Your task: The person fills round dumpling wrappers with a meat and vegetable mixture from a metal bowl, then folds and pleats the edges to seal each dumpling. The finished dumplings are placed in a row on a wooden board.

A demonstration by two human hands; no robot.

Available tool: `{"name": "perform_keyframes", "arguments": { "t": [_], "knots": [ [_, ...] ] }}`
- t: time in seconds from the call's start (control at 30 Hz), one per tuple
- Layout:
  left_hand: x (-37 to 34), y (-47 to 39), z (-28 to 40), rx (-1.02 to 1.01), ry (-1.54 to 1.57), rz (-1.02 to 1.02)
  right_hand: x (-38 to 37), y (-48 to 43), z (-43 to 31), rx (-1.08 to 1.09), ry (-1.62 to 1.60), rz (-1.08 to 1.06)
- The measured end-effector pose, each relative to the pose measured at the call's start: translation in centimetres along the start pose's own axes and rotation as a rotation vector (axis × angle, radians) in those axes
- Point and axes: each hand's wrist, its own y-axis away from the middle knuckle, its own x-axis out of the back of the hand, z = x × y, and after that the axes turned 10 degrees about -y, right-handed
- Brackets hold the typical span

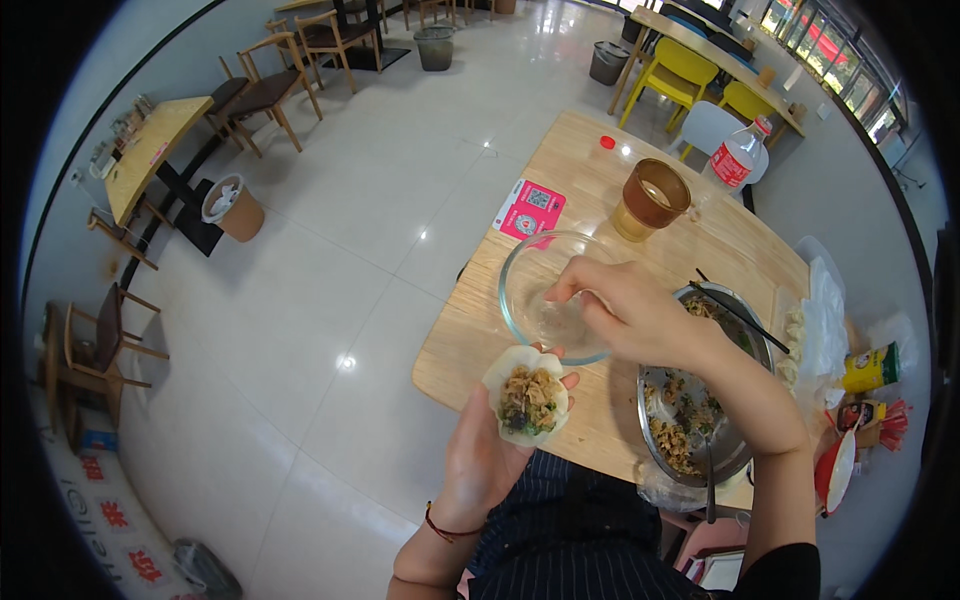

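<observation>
My left hand [495, 442] holds a round dumpling wrapper [489, 379] on its palm and fingers, with a mound of minced filling [529, 397] on the wrapper. Over a clear glass bowl [506, 300], my right hand [622, 304] hangs with bent fingers pointing into it; whether they touch what is inside cannot be told. To the right, partly under my right forearm, lies a large steel basin [643, 427] with more filling. A metal spoon [710, 487] leans over its near rim, and black chopsticks [742, 319] rest across its far side.
Beyond the bowl on the wooden table [457, 352] are a pink printed card [541, 202], stacked amber cups [652, 199], a red cap [607, 142] and a plastic bottle [733, 159]. Pale dumplings [792, 345], plastic bags [823, 315] and a yellow-green container [870, 367] stand at the right.
</observation>
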Motion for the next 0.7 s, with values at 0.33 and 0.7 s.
{"name": "perform_keyframes", "arguments": {
  "t": [0.33, 0.7],
  "knots": [
    [-0.9, -1.1, 0.6, 0.025, 0.04, -0.032, -1.7, 1.3, -0.5, 0.589, 0.117, 0.073],
    [-0.4, -2.4, 1.1, -0.065, 0.142, -0.025, 0.3, 1.0, 2.0, 0.134, -0.009, 0.217]
  ]
}}
